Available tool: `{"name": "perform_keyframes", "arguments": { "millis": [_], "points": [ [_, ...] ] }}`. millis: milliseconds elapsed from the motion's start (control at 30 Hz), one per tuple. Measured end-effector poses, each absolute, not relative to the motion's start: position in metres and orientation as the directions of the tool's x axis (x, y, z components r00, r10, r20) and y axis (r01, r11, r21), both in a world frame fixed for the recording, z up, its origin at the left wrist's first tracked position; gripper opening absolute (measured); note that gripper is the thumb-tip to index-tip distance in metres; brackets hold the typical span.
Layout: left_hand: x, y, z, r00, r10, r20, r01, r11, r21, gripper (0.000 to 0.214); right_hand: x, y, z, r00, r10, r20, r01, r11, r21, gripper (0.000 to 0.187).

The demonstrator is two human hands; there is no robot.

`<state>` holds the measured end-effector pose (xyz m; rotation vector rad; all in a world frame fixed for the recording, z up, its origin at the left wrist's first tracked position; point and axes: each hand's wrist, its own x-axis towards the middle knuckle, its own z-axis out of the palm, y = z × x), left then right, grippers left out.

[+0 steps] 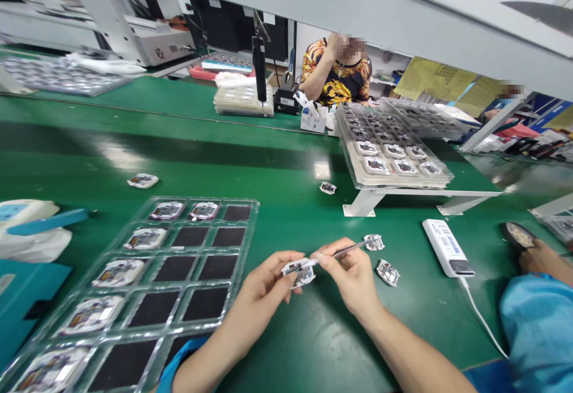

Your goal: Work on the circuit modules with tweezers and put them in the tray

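Observation:
My left hand pinches a small white-rimmed electronic housing between thumb and fingers, its inner circuit parts facing up. Close against its right edge, the thumb and forefinger of my right hand are pressed together at the housing's rim. A slender grey metal tool lies in the right hand and sticks out to the upper right; its working end is hidden, so its exact kind is unclear. Two similar housings lie on the green bench just beyond the right hand, one upper and one lower.
A clear compartment tray with several housings stands at left. More filled trays rest on a raised stand at right. A white corded device lies nearby. One person sits opposite; a co-worker's hand holds a round dish at far right.

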<state>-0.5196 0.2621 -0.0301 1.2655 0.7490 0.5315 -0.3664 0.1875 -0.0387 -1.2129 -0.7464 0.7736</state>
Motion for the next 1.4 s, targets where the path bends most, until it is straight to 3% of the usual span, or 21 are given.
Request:
{"name": "perform_keyframes", "arguments": {
  "millis": [567,767,967,1400],
  "points": [
    [-0.515,0.256,-0.034,0.570,0.751,-0.334,0.007,0.402,0.916,0.043,-0.376,0.182,-0.042,0.502,0.819,0.276,0.092,0.267,-0.959,0.006],
    [-0.515,0.257,-0.035,0.552,0.773,-0.314,0.041,0.350,0.936,0.042,-0.379,0.179,-0.039,0.453,0.795,0.404,0.264,0.314,-0.912,0.008],
    [-0.516,0.259,-0.036,0.585,0.738,-0.336,0.006,0.410,0.912,0.043,-0.372,0.182,-0.039,0.511,0.800,0.316,0.108,0.305,-0.946,0.005],
    [-0.519,0.257,-0.032,0.642,0.704,-0.304,0.024,0.378,0.926,0.032,-0.371,0.187,-0.038,0.475,0.874,0.104,-0.002,0.120,-0.993,0.016]
  ]
}}
